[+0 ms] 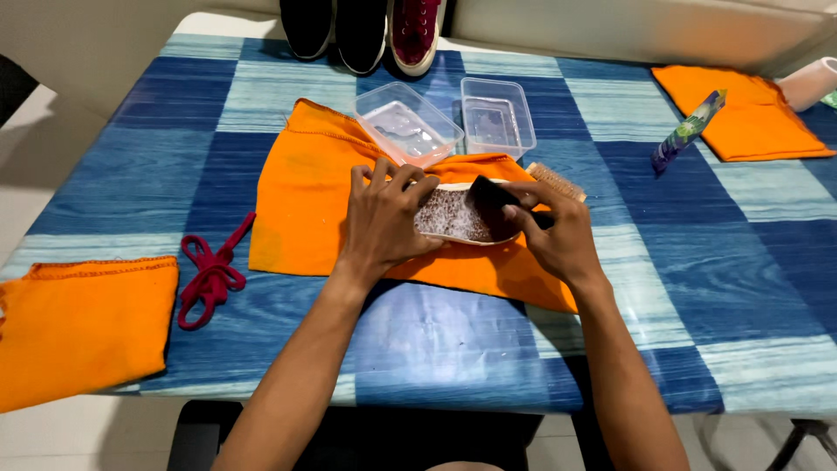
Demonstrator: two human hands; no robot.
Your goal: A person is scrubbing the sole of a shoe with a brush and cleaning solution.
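My left hand (381, 220) grips a shoe (453, 218) turned sole-up, its whitish rim and foamy, speckled sole showing, over an orange cloth (301, 205) spread on the table. My right hand (558, 237) holds a small black brush (490, 194) pressed on the sole's right end. A wooden brush (558, 180) lies just behind my right hand on the cloth.
Two clear plastic tubs (408, 122) (496, 116) stand behind the cloth. A dark red lace (209, 275) lies left, by a folded orange cloth (78, 327). Shoes (415, 33) sit at the far edge. Another orange cloth (750, 112), a tube (689, 131) and a white roll (811, 83) lie far right.
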